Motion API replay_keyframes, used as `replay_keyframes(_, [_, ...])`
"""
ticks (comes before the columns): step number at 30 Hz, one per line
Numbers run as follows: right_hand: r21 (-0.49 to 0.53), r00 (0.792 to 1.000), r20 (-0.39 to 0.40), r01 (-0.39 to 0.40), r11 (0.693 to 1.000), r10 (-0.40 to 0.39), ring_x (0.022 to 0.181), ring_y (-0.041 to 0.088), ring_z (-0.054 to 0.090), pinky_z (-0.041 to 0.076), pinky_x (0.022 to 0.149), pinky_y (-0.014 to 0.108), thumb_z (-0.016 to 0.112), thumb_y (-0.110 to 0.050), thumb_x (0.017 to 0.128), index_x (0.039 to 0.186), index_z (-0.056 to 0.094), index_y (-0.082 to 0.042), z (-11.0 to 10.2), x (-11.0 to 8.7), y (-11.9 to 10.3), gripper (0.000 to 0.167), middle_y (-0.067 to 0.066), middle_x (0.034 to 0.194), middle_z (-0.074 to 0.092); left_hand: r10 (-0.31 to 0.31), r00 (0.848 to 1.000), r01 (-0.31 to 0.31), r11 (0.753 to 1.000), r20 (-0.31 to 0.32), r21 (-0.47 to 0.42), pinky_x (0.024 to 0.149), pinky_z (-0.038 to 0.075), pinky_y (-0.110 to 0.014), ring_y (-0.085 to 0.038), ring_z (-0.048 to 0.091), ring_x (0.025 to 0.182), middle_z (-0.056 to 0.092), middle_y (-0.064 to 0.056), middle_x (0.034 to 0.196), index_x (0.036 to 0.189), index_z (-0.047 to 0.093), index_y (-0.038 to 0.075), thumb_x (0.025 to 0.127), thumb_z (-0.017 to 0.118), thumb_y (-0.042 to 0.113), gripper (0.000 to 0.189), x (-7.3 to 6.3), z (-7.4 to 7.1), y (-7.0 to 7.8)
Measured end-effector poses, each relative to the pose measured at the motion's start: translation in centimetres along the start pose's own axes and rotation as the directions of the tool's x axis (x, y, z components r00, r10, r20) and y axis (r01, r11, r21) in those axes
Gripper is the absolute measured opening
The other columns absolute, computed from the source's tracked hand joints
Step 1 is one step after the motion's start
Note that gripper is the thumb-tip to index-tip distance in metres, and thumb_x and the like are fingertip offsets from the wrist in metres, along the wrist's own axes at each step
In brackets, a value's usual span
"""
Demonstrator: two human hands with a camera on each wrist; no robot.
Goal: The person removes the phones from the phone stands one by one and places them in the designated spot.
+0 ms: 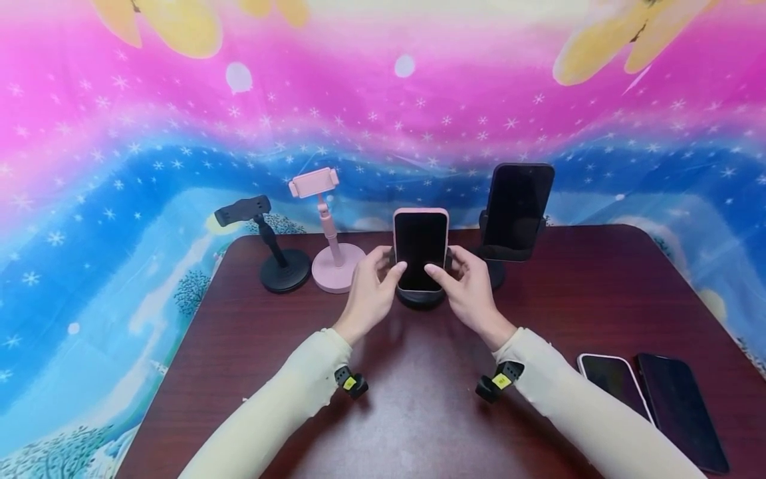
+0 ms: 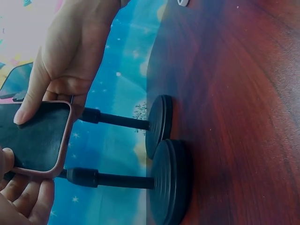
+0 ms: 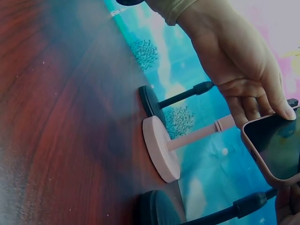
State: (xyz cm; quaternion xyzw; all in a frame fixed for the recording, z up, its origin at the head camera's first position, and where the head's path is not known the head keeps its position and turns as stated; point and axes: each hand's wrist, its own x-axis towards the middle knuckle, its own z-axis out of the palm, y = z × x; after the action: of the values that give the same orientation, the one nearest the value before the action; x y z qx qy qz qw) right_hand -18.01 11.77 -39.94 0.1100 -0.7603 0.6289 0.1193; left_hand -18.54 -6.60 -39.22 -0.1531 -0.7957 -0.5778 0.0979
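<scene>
A smartphone in a pink case (image 1: 421,246) stands upright at a black phone stand, whose round base (image 1: 420,301) shows below it. My left hand (image 1: 372,293) grips the phone's left edge, thumb on the dark screen and fingers curled behind. On the opposite edge my right hand (image 1: 475,293) grips it the same way. The stand's black post (image 2: 124,180) rises behind the phone in the left wrist view, and its clamp is mostly hidden by phone and fingers. Both thumbs lie on the lower part of the screen.
To the left stand a black phone stand (image 1: 275,249) and a pink phone stand (image 1: 332,233), their holders bare. At right, a large black phone (image 1: 518,213) sits in another black stand. A white-edged phone (image 1: 616,382) and a black phone (image 1: 682,406) lie near my right forearm.
</scene>
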Motion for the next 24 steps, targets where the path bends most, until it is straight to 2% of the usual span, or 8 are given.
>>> replay_keyframes(4, [-0.016,1.000,0.007,0.016,1.000,-0.016,0.080,-0.004,0.069,0.057,0.073,0.014,0.073,-0.007,0.092,0.115,0.064,0.004,-0.1,-0.7,-0.3,0.026,0.029,0.102,0.074,0.005,1.000,-0.005,1.000,0.007,0.003,0.089,0.061,-0.042,-0.027,0.074,0.101,0.075,-0.018,0.112,0.120,0.065,-0.001,0.098,0.066,0.011,0.025,-0.7,-0.1,0.3])
replay_keyframes(11, [-0.028,0.999,0.026,0.044,0.999,-0.043,0.076,-0.001,0.067,0.056,0.067,0.017,0.073,-0.006,0.093,0.112,0.064,0.003,-0.4,-2.1,-0.9,0.023,0.026,0.095,0.075,-0.025,1.000,0.025,0.999,0.008,0.023,0.086,0.062,-0.042,-0.028,0.075,0.093,0.076,-0.019,0.108,0.123,0.064,-0.001,0.096,0.069,0.015,0.032,-2.1,-0.5,0.9])
replay_keyframes(17, [-0.036,0.997,0.022,0.068,0.997,-0.068,0.070,0.002,0.064,0.053,0.062,0.018,0.073,-0.004,0.091,0.110,0.065,0.002,-0.5,-3.4,-1.1,0.021,0.023,0.088,0.074,-0.004,1.000,0.004,1.000,-0.002,0.018,0.082,0.063,-0.038,-0.025,0.075,0.088,0.077,-0.017,0.102,0.121,0.067,-0.001,0.094,0.072,0.015,0.032,-3.4,-0.7,1.3])
replay_keyframes(20, [-0.025,0.997,0.021,0.079,0.997,-0.079,0.067,0.002,0.062,0.052,0.059,0.018,0.073,-0.001,0.090,0.109,0.065,0.001,-0.5,-4.1,-1.2,0.020,0.015,0.084,0.074,0.002,1.000,-0.002,1.000,-0.003,0.005,0.080,0.063,-0.033,-0.023,0.074,0.087,0.077,-0.016,0.100,0.119,0.068,0.000,0.093,0.073,0.015,0.031,-4.1,-0.8,1.6])
replay_keyframes(24, [0.012,0.996,0.023,0.082,0.997,-0.083,0.068,0.000,0.062,0.052,0.059,0.018,0.073,0.003,0.089,0.107,0.065,0.003,-0.6,-5.1,-1.2,0.020,-0.006,0.081,0.072,0.007,1.000,-0.007,1.000,0.020,-0.025,0.077,0.062,-0.026,-0.019,0.073,0.084,0.077,-0.014,0.095,0.114,0.070,0.001,0.092,0.073,0.013,0.025,-5.0,-0.8,1.7])
